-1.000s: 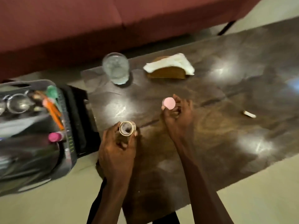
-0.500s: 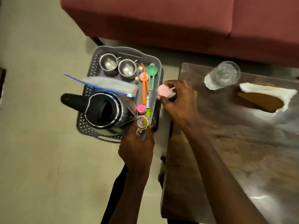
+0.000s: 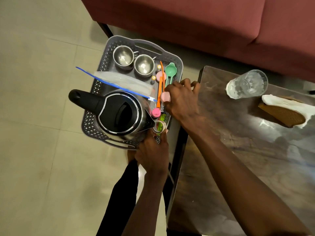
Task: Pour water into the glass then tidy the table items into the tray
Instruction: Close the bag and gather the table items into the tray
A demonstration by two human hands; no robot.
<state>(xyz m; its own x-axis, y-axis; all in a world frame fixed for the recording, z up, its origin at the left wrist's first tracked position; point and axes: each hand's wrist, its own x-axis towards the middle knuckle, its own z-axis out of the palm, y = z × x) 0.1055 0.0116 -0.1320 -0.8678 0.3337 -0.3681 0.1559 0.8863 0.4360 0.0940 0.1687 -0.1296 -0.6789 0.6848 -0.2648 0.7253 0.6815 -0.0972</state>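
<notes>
A grey perforated tray (image 3: 109, 48) sits on the floor left of the dark wooden table (image 3: 238, 150). It holds a black-lidded steel kettle (image 3: 119, 114), two steel cups (image 3: 133, 61), a zip bag (image 3: 119, 80), and orange, green and pink utensils (image 3: 163, 77). Over the tray's near right corner my left hand (image 3: 153, 150) grips a small clear open jar (image 3: 159, 127). Above the tray's right side my right hand (image 3: 180, 99) pinches a pink round lid (image 3: 165, 96). A glass of water (image 3: 247, 84) stands on the table's far edge.
A napkin holder with a white napkin (image 3: 283, 109) stands at the table's right, beside the glass. A red sofa (image 3: 204, 23) runs along the back, close behind the tray and table. Beige floor tiles (image 3: 42, 167) lie to the left.
Both hands carried the jar and pink lid from over the table to above the tray, then a little lower into it; my view swung left onto the tray.
</notes>
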